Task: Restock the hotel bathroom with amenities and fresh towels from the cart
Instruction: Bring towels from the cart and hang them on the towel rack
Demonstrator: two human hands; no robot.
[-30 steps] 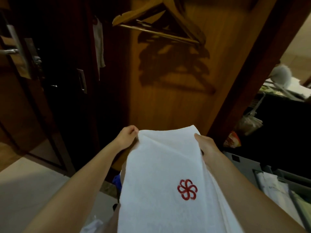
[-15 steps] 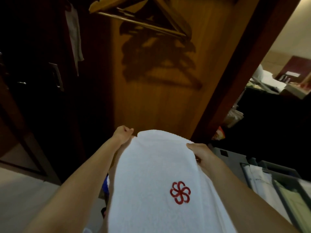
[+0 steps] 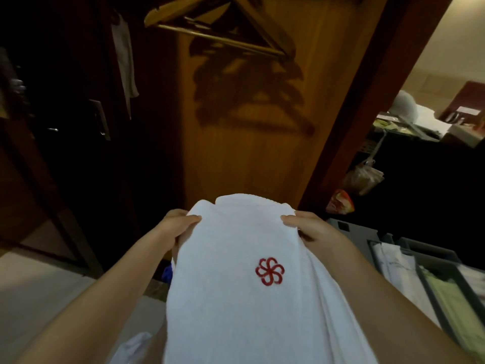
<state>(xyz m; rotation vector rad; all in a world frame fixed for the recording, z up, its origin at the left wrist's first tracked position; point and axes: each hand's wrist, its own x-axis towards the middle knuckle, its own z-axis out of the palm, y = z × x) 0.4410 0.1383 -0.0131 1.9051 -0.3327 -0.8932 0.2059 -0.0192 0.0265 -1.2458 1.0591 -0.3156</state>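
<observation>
Now that its far edge seems folded over, the towel [image 3: 231,306] is pinched by left hand [image 3: 177,228] and right hand [image 3: 311,229], ready for delivery.

Head cam, fwd-down, close over towel [image 3: 236,311]

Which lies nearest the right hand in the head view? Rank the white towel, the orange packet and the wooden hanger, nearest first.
1. white towel: its top edge is pinched by the right hand itself.
2. orange packet: just beyond the hand, up and to its right.
3. wooden hanger: farthest, high at the top of the view, to the hand's left.
</observation>
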